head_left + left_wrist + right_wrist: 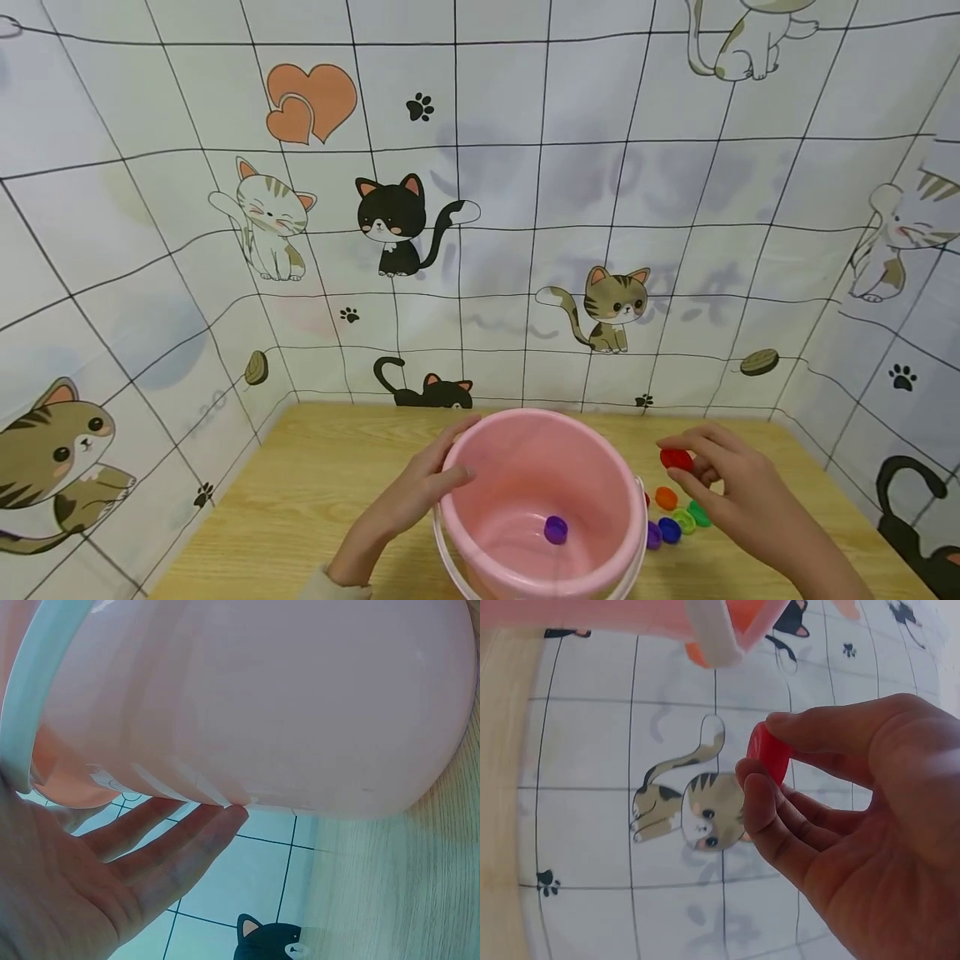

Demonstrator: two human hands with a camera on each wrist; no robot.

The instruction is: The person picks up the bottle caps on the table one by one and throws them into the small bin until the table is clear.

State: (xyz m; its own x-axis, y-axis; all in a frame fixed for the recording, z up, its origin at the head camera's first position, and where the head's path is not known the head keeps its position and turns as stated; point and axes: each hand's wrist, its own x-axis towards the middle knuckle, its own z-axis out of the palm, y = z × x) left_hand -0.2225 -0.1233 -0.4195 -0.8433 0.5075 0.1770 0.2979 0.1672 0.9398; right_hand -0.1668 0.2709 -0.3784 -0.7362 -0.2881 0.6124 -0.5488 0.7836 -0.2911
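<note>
A pink bucket (540, 467) stands on the table, its mouth facing up toward me. My left hand (420, 492) grips its left rim, thumb over the inner edge. In the left wrist view the fingers (180, 855) lie along the outside of the bucket wall (285, 705). A purple bottle cap (556, 530) lies on the bucket's bottom. To the right of the bucket, my right hand (735, 492) pinches a red bottle cap (769, 754) between thumb and fingertips, raised above the tabletop.
Several loose caps lie right of the bucket, among them an orange cap (666, 498), a blue cap (670, 531) and a green cap (699, 513). The bucket's white handle (450, 558) hangs down around its front. A cat-printed cloth (495, 250) lines the wall behind the wooden table (315, 475).
</note>
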